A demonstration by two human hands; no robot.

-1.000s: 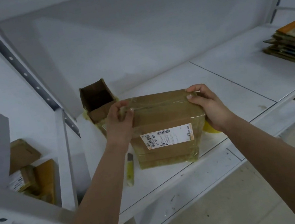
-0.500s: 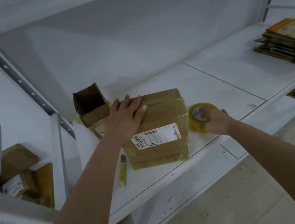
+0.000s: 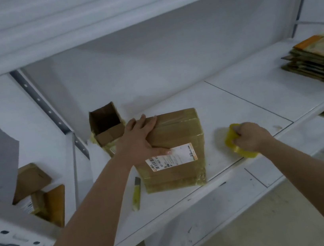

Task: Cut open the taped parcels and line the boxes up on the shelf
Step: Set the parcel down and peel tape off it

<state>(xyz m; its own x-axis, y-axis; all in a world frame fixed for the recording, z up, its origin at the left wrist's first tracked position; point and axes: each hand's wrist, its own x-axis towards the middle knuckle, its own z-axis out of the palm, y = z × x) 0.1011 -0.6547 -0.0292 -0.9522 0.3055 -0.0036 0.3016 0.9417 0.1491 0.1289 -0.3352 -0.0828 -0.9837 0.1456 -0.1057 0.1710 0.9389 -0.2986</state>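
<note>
Right hand (image 3: 249, 137) has left the taped parcel (image 3: 171, 150) since 1 s ago and now curls around the yellow tape roll (image 3: 238, 143), gripping it up on its edge near the shelf's front lip; half a second ago the roll lay flat under that hand. Left hand (image 3: 140, 138) went from holding the parcel's left end to lying flat on its top left corner, fingers straight, thumb at the white shipping label (image 3: 172, 157), pressing it down. Parcel sits on the shelf (image 3: 247, 98), directly under the left hand and left of the right hand, well apart from it, tape wrapping intact, so it is not cut open yet. Judgement: picking up tape does not advance cutting; the yellow utility knife (image 3: 136, 193) lies untouched just below the left forearm, beside the parcel's near left corner. Containers: 1 open box (image 3: 106, 126) stands just beyond the left hand, touching the parcel's far left side, flaps up, interior dark, looks empty but bottom not fully visible. Flattened cardboard stack (image 3: 316, 59) sits far beyond the right hand.
</note>
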